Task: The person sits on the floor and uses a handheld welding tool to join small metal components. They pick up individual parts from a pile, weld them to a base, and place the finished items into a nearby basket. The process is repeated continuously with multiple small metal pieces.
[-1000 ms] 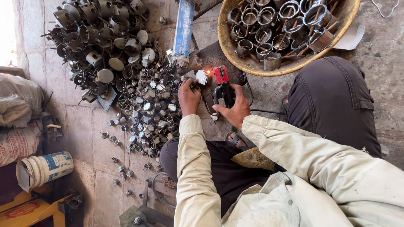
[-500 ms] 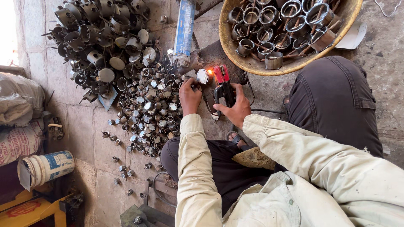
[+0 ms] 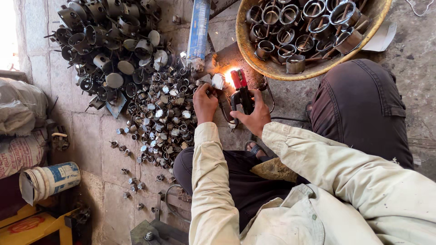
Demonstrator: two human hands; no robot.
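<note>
My right hand (image 3: 255, 114) grips a black welding electrode holder with red jaws (image 3: 240, 88). Its tip glows orange against a small round metal piece (image 3: 218, 81) on the ground. My left hand (image 3: 205, 100) pinches that metal piece from the left and holds it in place. Both arms wear pale cream sleeves. I sit cross-legged in dark trousers, with the hands just ahead of my knees.
A heap of small metal rings (image 3: 163, 118) lies left of my hands. Larger metal cups (image 3: 109, 41) are piled beyond it. A yellow basin (image 3: 268, 68) of ringed parts stands at upper right. A blue packet (image 3: 199, 31), sacks (image 3: 20, 131) and a tipped bucket (image 3: 47, 180) lie around.
The hands stay nearly in place. The glow at the electrode tip is brighter and more orange now than a second ago.
</note>
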